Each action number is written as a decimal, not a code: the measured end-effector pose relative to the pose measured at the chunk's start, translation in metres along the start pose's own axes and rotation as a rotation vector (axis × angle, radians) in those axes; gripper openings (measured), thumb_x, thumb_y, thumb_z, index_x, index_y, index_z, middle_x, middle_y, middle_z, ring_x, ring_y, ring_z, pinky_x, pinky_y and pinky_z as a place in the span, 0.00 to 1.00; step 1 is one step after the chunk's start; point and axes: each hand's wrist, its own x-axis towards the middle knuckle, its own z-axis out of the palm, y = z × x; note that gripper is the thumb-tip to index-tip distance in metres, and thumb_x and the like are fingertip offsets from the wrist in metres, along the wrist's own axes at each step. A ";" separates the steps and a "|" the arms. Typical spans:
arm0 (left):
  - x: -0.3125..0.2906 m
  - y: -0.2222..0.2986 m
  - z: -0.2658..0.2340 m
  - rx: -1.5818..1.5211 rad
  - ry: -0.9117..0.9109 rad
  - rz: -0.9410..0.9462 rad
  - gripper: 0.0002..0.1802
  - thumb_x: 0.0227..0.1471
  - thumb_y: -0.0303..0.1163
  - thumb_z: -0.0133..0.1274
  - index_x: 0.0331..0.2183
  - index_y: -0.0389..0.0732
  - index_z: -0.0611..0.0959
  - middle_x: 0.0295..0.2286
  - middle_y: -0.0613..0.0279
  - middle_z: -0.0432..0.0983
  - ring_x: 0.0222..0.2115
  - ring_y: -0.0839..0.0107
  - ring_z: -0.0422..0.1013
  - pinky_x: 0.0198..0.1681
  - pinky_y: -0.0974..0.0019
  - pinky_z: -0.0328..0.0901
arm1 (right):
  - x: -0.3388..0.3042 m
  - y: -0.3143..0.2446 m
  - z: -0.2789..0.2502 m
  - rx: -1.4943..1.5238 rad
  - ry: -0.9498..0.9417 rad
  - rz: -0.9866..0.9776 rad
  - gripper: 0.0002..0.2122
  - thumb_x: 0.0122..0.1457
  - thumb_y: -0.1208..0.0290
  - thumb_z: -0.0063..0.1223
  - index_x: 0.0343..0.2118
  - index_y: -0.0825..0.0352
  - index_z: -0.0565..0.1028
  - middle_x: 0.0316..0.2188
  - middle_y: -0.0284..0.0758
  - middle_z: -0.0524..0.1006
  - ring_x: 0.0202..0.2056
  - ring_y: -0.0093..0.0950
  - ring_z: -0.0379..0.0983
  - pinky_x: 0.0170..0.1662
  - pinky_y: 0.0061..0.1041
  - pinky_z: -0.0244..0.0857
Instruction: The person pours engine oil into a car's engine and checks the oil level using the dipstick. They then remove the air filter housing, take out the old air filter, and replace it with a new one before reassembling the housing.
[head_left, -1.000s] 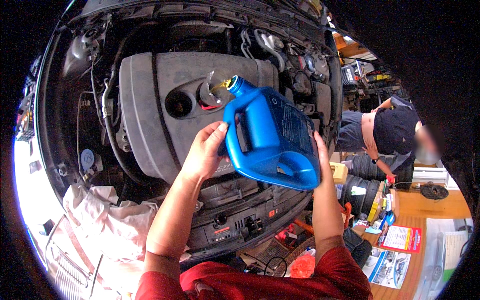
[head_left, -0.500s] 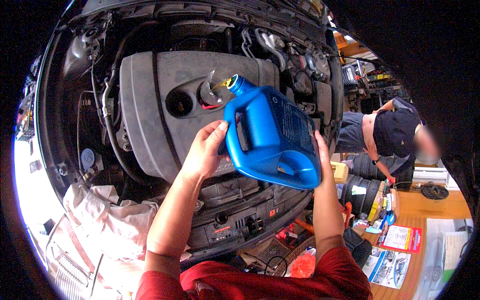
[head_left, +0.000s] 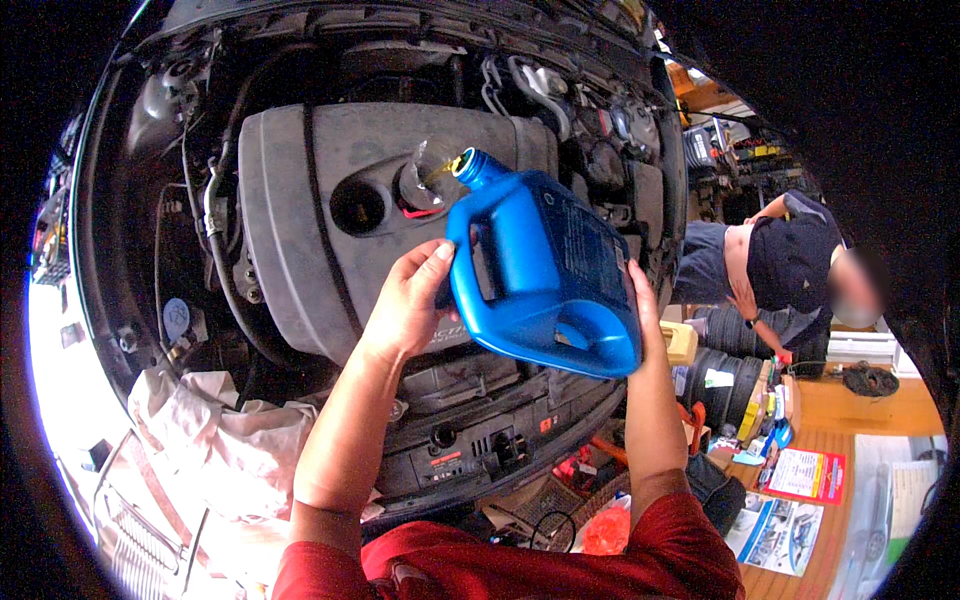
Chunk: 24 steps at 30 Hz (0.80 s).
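Note:
A large blue oil jug (head_left: pixel 590 270) is tipped over the engine, its open mouth toward the far left. Yellow oil (head_left: pixel 450 166) runs from the mouth into a clear plastic funnel-like piece (head_left: pixel 432 158) standing in a round opening of the grey engine cover (head_left: pixel 285 200). My left hand (head_left: pixel 410 290) is closed on the jug's handle side, thumb on the near edge. Against the jug's right side and bottom lies my right hand (head_left: pixel 645 310), partly hidden behind it. Beside the funnel, a second round recess (head_left: pixel 360 207) in the cover shows dark inside.
Hoses and metal parts surround the cover. A pale cloth (head_left: pixel 215 440) drapes over the car's near left edge. At right, another person (head_left: pixel 785 250) bends near stacked tires (head_left: pixel 725 385). Printed sheets (head_left: pixel 775 530) lie on a wooden surface, and a red-orange bag (head_left: pixel 608 530) sits below.
The jug and both hands hold nearly the same place. Oil at the mouth looks thinner than before.

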 end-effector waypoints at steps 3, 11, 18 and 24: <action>-0.001 0.001 0.000 0.011 0.002 -0.009 0.21 0.58 0.47 0.46 0.44 0.41 0.76 0.23 0.72 0.72 0.20 0.82 0.67 0.21 0.76 0.61 | -0.008 0.000 0.015 0.016 -0.019 0.004 0.25 0.58 0.47 0.42 0.49 0.63 0.72 0.42 0.41 0.77 0.40 0.38 0.75 0.47 0.40 0.68; -0.001 -0.001 -0.002 -0.003 -0.036 -0.015 0.20 0.59 0.46 0.45 0.43 0.40 0.76 0.23 0.71 0.72 0.20 0.82 0.67 0.19 0.76 0.61 | 0.011 0.002 -0.023 0.012 0.014 0.022 0.25 0.60 0.48 0.40 0.50 0.64 0.71 0.43 0.42 0.76 0.40 0.39 0.75 0.47 0.40 0.69; -0.001 -0.001 -0.002 0.025 -0.016 0.002 0.21 0.59 0.46 0.45 0.43 0.40 0.76 0.23 0.71 0.73 0.20 0.82 0.67 0.20 0.76 0.61 | 0.000 -0.001 0.001 -0.001 0.039 0.032 0.25 0.58 0.48 0.43 0.48 0.64 0.72 0.41 0.42 0.77 0.39 0.38 0.75 0.45 0.40 0.70; -0.001 0.001 -0.001 0.033 -0.023 -0.011 0.21 0.59 0.47 0.45 0.44 0.40 0.76 0.22 0.71 0.72 0.20 0.81 0.67 0.20 0.76 0.61 | 0.003 0.000 -0.005 -0.017 0.056 0.032 0.25 0.58 0.47 0.44 0.48 0.63 0.72 0.41 0.42 0.77 0.38 0.38 0.75 0.44 0.40 0.70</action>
